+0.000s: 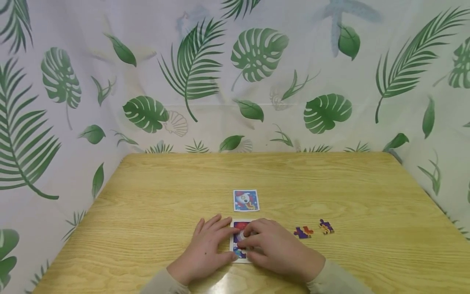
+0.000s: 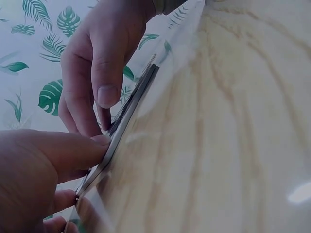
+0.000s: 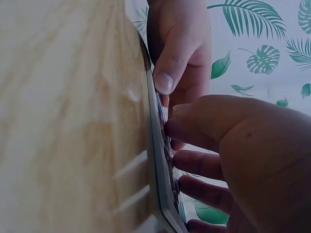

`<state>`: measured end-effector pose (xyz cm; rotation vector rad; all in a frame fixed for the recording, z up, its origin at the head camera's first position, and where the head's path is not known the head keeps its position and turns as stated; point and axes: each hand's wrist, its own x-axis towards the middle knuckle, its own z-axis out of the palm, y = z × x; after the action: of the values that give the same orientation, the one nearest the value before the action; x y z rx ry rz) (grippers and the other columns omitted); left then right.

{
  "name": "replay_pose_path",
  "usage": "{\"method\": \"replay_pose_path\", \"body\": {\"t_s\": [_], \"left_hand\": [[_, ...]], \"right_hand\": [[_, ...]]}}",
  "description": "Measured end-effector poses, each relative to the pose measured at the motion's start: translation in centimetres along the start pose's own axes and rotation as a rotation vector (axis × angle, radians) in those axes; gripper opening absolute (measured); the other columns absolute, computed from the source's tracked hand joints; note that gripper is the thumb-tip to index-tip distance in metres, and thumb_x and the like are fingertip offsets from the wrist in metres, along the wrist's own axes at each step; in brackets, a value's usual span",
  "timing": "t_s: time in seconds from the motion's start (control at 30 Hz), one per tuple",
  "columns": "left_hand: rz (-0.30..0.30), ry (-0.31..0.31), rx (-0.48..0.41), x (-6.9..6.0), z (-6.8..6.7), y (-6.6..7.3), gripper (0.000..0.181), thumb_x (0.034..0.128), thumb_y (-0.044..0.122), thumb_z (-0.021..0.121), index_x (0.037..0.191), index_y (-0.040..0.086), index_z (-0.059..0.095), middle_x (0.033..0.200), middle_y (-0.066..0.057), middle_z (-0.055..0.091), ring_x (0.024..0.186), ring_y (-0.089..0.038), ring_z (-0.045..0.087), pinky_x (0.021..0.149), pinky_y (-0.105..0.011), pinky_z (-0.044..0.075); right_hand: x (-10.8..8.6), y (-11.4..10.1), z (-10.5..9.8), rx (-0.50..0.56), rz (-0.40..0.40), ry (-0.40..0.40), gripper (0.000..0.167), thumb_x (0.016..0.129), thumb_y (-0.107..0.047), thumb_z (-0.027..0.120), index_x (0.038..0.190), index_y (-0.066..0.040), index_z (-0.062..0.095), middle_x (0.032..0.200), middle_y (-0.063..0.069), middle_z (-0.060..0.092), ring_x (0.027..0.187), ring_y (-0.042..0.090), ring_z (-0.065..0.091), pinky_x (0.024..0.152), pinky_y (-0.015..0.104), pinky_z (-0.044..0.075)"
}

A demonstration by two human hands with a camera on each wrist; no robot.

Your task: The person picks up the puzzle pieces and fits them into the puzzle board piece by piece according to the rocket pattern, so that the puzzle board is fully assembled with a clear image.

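Observation:
A small white-framed jigsaw board (image 1: 241, 260) lies flat on the table, with colourful pieces in it, partly hidden beneath the hands. My left hand (image 1: 207, 249) rests at its left side, fingers stretched out and thumb on the near edge. Over the board's right half, my right hand (image 1: 277, 247) is bent down, its fingertips touching the pieces (image 3: 167, 141); no loose piece shows between its fingers. Two loose jigsaw pieces, a purple and orange one (image 1: 303, 232) and a purple and yellow one (image 1: 326, 227), lie right of that hand.
A picture card (image 1: 246, 200) with a white figure on blue lies just beyond the board. The wooden table (image 1: 165, 183) reaches back to a leaf-patterned curtain (image 1: 213, 130), which also hangs at both sides.

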<state>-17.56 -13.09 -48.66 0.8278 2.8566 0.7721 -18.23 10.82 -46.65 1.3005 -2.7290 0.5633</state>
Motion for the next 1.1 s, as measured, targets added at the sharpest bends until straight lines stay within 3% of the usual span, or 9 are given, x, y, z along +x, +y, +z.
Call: {"method": "replay_pose_path", "body": {"t_s": [0.27, 0.4, 0.63, 0.87, 1.1], "left_hand": [[0.026, -0.014, -0.016, -0.2, -0.1, -0.1, 0.061, 0.0886, 0.047, 0.070, 0.145, 0.028, 0.057, 0.161, -0.006, 0.036, 0.150, -0.035, 0.021, 0.116, -0.067, 0.003], [0.017, -0.034, -0.033, 0.0, 0.0, -0.2, 0.066, 0.0856, 0.051, 0.072, 0.146, 0.030, 0.056, 0.163, -0.004, 0.032, 0.151, -0.034, 0.019, 0.116, -0.067, 0.000], [0.010, -0.056, -0.005, 0.0, 0.0, -0.3, 0.074, 0.0803, 0.054, 0.075, 0.148, 0.032, 0.053, 0.163, -0.001, 0.032, 0.152, -0.033, 0.017, 0.116, -0.065, -0.002], [0.026, -0.052, -0.003, 0.4, 0.3, -0.5, 0.075, 0.0808, 0.056, 0.075, 0.148, 0.032, 0.053, 0.164, -0.002, 0.031, 0.152, -0.033, 0.017, 0.116, -0.065, -0.002], [0.007, -0.066, -0.013, 0.2, 0.0, -0.6, 0.074, 0.0823, 0.057, 0.073, 0.149, 0.034, 0.051, 0.164, 0.000, 0.030, 0.152, -0.033, 0.016, 0.116, -0.066, -0.002]], "right_hand": [[0.0, 0.8, -0.1, 0.083, 0.017, -0.003, 0.017, 0.094, -0.025, 0.068, 0.108, -0.027, 0.078, 0.117, -0.012, 0.064, 0.115, 0.011, 0.055, 0.102, 0.042, 0.046], [-0.2, 1.6, -0.8, 0.132, 0.083, 0.001, 0.015, 0.094, -0.023, 0.070, 0.106, -0.026, 0.077, 0.116, -0.014, 0.062, 0.113, 0.010, 0.056, 0.100, 0.040, 0.048], [-1.2, 3.9, -2.7, 0.090, 0.220, 0.050, 0.016, 0.092, -0.026, 0.075, 0.108, -0.023, 0.076, 0.118, -0.012, 0.061, 0.114, 0.014, 0.056, 0.100, 0.044, 0.049], [-4.0, 6.7, -4.5, 0.045, 0.268, 0.075, 0.025, 0.090, -0.025, 0.077, 0.114, -0.020, 0.075, 0.122, -0.003, 0.062, 0.116, 0.024, 0.058, 0.100, 0.051, 0.048], [-6.8, 9.7, -5.1, 0.145, 0.398, 0.027, 0.036, 0.090, -0.039, 0.077, 0.122, -0.024, 0.071, 0.134, 0.002, 0.057, 0.126, 0.031, 0.052, 0.105, 0.056, 0.042]]}}
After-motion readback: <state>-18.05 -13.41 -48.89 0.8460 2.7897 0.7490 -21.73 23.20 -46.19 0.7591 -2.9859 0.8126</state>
